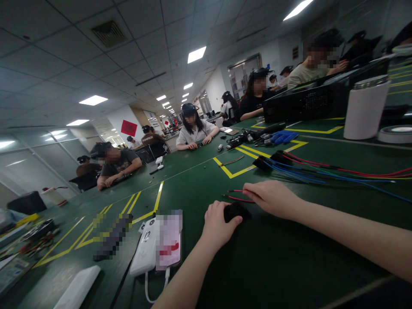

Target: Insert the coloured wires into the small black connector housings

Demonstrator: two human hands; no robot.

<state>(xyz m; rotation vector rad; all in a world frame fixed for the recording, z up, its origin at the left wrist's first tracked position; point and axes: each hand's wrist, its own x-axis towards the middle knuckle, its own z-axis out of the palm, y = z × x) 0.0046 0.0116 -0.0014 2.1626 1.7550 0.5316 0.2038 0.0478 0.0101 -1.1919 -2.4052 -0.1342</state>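
Note:
My left hand (218,224) is closed around a small black connector block (234,211) on the green table (273,266). My right hand (272,198) rests just beyond it, fingers curled over thin red wires (232,194) that stick out to the left of it. The fingertips of the right hand are hidden, so the grip on the wires is unclear.
A phone (169,240) lies on a white power bank (146,253) at near left with a white cable. Bundles of red and blue wires (322,174) run to the right. A white cylinder (365,109), a black case (309,101) and blue gloves (283,137) stand further back. Several people sit along the table.

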